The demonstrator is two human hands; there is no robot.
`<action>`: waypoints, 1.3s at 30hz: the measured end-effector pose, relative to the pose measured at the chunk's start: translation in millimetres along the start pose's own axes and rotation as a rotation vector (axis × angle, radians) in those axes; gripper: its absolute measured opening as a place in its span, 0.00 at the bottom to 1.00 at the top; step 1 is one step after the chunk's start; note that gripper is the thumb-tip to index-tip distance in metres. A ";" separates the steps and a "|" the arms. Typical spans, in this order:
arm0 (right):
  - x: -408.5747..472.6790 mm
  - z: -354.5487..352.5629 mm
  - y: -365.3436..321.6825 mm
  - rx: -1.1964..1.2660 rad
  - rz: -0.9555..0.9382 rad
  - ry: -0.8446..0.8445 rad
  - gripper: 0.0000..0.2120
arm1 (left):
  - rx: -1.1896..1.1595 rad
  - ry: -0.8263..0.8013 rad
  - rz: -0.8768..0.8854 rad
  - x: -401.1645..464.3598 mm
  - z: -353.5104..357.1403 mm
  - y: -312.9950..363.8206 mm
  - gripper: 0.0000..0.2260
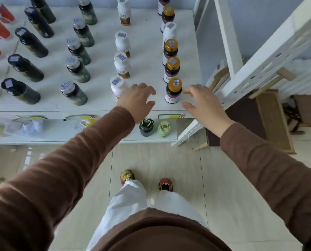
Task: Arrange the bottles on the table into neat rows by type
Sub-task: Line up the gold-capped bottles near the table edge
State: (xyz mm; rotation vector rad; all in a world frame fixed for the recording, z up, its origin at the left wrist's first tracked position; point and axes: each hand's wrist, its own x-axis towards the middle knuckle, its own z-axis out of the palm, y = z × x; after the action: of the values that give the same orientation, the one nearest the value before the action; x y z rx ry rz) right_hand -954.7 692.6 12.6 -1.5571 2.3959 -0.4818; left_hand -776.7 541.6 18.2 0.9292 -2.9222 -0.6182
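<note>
Both arms extended fwd, brown sleeves to wrists. Left hand (pixel 138 98): palm down, fingers spread, relaxed, holding nothing. Right hand (pixel 202 104): fingers and thumb apart in a loose C, holding nothing.

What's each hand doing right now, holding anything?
Left hand: open, fingers spread, holding nothing, beside the white bottle.
Right hand: open, holding nothing, beside the gold-capped bottle.

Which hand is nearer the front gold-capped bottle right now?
Right. The right hand is open just beside the front gold-capped bottle, fingertips almost at its side. The left hand is open further off, on its other side, by the front white bottle.
</note>
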 end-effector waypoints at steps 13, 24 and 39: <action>-16.6 60.2 42.7 -0.169 -0.111 0.132 0.19 | 0.086 0.185 -0.019 1.3 82.8 6.3 0.25; -16.9 77.8 46.5 -0.212 -0.112 0.242 0.17 | 0.096 0.316 -0.004 -1.2 100.1 -0.6 0.24; 2.3 18.6 25.8 -0.063 -0.065 0.046 0.17 | 0.022 -0.002 -0.117 3.1 53.1 16.5 0.22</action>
State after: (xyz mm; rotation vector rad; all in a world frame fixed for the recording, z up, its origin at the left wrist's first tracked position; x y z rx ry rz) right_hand -970.1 697.5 -14.9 -1.6722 2.4231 -0.4632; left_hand -795.3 571.6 -25.0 1.1092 -2.8990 -0.5926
